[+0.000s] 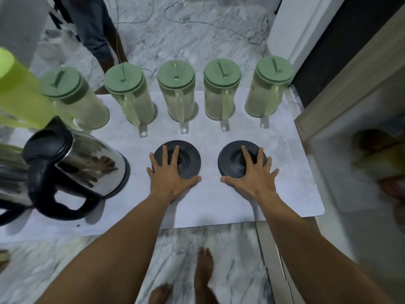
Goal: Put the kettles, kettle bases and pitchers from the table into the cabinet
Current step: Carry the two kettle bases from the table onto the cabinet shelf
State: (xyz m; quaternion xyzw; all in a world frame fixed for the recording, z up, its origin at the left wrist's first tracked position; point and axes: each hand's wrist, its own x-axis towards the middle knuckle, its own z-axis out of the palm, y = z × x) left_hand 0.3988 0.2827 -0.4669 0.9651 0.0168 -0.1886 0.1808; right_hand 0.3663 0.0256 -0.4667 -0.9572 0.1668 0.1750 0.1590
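Person stands at a white table (285,194), both bare arms stretched fwd. Left hand (169,176) lies palm-down on the left kettle base (188,151), a dark round disc; fingers spread wide over its near half, thumb hooked round the near rim. Right hand (255,174) does the same on the right kettle base (230,154): fingers splayed across the top, thumb pressed at the near-left edge. Both hands sit flat and fanned out w/ contact on the discs; neither base looks lifted off the tabletop (can't tell for sure from this angle). The two bases sit side by side, apart, near the table's middle.

Behind them, along the far edge, a row of 5 clear pitchers w/ green lids: far-left pitcher (74,99), 2nd pitcher (131,95), middle pitcher (177,91), 4th pitcher (221,88), far-right pitcher (269,86). All upright, handles mostly facing the person, spaced apart.

At left, a steel kettle (87,161) w/ black lid and handle stands on the table, well left of the left hand. Part of a 2nd shiny kettle (11,181) shows at the frame's left edge. A bright lime-green container (19,91) sits behind it, blurred.

Cabinet (350,88) stands to the right, just beside the table; its glossy door reflects blurry shapes. Marble floor (230,270) below, person's bare feet (203,266) visible. Another person's leg (96,29) shows beyond the table.
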